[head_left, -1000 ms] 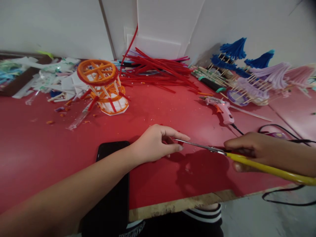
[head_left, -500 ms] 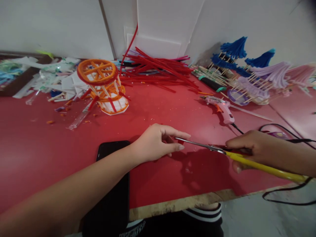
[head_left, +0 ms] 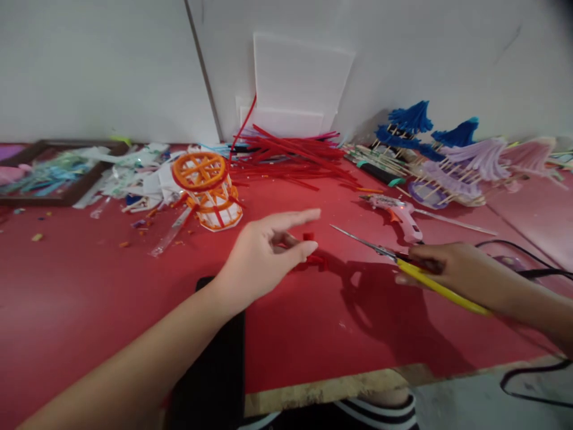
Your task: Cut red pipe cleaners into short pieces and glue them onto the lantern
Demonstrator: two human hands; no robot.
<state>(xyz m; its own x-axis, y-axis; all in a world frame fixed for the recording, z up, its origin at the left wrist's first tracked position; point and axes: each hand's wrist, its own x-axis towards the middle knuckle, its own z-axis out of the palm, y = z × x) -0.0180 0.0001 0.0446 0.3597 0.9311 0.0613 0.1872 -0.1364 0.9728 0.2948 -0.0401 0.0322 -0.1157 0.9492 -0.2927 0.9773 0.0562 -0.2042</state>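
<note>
My left hand (head_left: 264, 257) is over the middle of the red table (head_left: 286, 334), its thumb and index finger spread apart. Beside the thumb tip is a small red piece (head_left: 308, 236), apparently loose, and short red pieces (head_left: 319, 261) lie just below. My right hand (head_left: 452, 266) is wrapped round scissors (head_left: 441, 286) with a yellow handle; their blades point left toward my left hand without touching it. An orange and red tower-like frame (head_left: 208, 191) stands beyond my left hand.
A black phone (head_left: 215, 358) lies under my left forearm. Near my right hand are a pink glue gun (head_left: 398, 216) and a black cable (head_left: 519, 248). Red stems (head_left: 295, 155) are heaped at the back, with small blue and purple roofed models (head_left: 465, 167) at the right.
My left thumb and index finger have spread wider and moved away from the scissors' tips. Red pieces now show by and below my thumb. The camera view has shifted.
</note>
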